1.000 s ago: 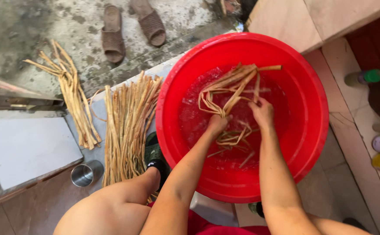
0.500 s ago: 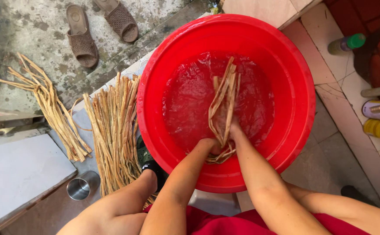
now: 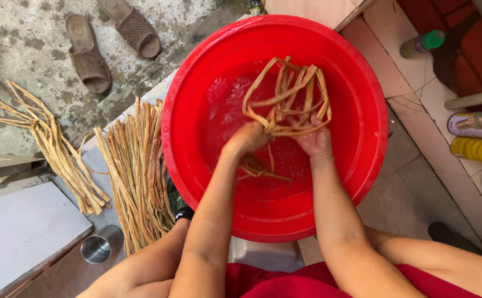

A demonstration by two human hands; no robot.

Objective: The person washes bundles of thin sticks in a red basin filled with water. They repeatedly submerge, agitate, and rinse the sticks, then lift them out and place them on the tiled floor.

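Both hands are inside a large red basin with shallow water in it. My left hand grips a bunch of wet tan fibre strips near its middle. My right hand holds the same bunch just to the right, fingers closed around it. The strips loop upward above the hands and their loose ends trail below the left hand into the water.
A pile of dry tan strips lies left of the basin, a smaller bundle farther left. Two brown sandals sit on the concrete. A metal cup stands bottom left. Bottles and a tap are at the right.
The bunch, stretched out long in the water half a second ago, is now gathered into folded loops above the hands. Both hands have risen slightly toward the basin's middle.
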